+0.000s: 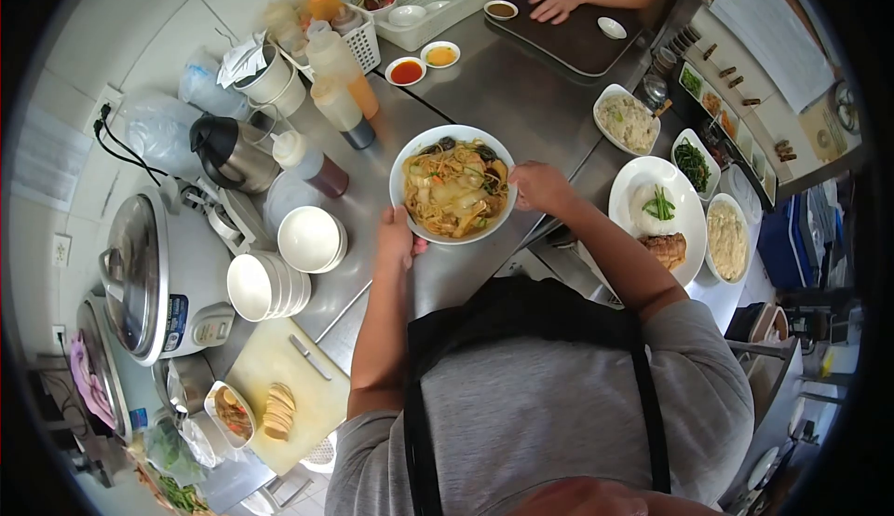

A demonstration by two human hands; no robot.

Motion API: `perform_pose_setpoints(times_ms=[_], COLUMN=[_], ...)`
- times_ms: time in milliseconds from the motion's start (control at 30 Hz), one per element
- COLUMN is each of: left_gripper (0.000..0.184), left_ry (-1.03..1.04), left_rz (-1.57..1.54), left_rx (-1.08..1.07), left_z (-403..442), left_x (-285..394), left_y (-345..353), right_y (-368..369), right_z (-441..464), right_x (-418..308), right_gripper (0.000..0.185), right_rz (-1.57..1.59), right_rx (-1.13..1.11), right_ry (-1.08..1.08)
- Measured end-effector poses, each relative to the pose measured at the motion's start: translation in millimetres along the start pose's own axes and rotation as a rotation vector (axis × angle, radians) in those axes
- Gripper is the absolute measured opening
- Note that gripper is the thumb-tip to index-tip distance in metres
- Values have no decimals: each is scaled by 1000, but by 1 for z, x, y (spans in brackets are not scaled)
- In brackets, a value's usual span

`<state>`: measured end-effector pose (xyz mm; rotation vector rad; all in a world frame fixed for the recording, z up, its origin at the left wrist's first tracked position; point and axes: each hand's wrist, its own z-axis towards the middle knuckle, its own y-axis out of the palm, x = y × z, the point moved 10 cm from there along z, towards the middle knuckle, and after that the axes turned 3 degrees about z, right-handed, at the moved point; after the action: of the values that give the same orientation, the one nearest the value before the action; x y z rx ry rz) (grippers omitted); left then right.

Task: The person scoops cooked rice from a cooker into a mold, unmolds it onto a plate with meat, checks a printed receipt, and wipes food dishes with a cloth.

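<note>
A round white bowl of noodles (456,185), topped with cabbage and dark mushroom pieces, is held level over the steel counter. My left hand (399,239) grips its lower left rim, fingers curled beneath. On the right rim, my right hand (540,186) is closed, its thumb toward the edge. Whether the bowl's base touches the counter I cannot tell. Left of the bowl stands a squeeze bottle of dark red sauce (321,167). Beyond it sit small dishes of red sauce (406,72) and yellow sauce (440,54).
At left are stacked white bowls (265,288), a kettle (228,153), a rice cooker (177,274) and a cutting board (317,367) with a knife (309,356). A rice plate (622,227) lies right. Across the counter, another person's hand (556,0) rests on a dark tray (582,50).
</note>
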<state>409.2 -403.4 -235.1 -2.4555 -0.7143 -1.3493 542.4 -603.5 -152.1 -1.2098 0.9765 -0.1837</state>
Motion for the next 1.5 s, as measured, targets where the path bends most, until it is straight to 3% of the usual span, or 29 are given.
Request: perform_pose_setpoints(times_ms=[200,300,400,433,533,600,700,800,1000,1100,1200,1233,1300,1333,1367,1500], left_gripper=[21,23,31,36,40,38,34,28,25,26,27,28,29,31,34,32], left_ry=[-67,-130,-263,-299,-413,-233,-129,-89,-109,-110,-76,-120,-111,-82,-41,-113], left_rz=[-352,-503,-441,-279,-124,-165,-135,-156,-218,-298,-304,-306,-319,-301,-232,-278], left_rx=[-151,-224,-530,-566,-547,-477,-426,-386,-393,-453,-423,-461,-522,-587,-510,-555], left_z=[-22,-37,-51,-62,-32,-16,-5,-10,-15,-7,-1,2,21,18,13,31], left_x=[-30,-43,-51,-47,-60,-42,-29,-21,-18,-20,-17,-28,-30,-19,-8,-13], left_y=[37,68,93,86,39,29,34,38,50,66,77,83,89,96,95,109], right_y=[8,31,11,4,-14,-15,1,20,57,34,5,33,39,27,34,83], right_z=[-21,-33,-29,-30,-15,-5,-5,-26,-56,-65,-69,-60,-47,-56,-60,-57], right_x=[40,55,37,46,70,74,64,65,55,58,73,81,51,12,1,-52], right_gripper=[19,19,20,19,19,19,18,18,20,20,22,20,20,24,30,15], right_rz=[600,711,442,518,683,711,396,750,967,999,728,559,129,-126,-83,9], right_rx=[108,128,180,200,277,366,314,279,55,282,592,425,314,368,426,-133], right_ry=[281,434,242,301,395,356,397,398,492,513,388,338,174,94,-15,-322])
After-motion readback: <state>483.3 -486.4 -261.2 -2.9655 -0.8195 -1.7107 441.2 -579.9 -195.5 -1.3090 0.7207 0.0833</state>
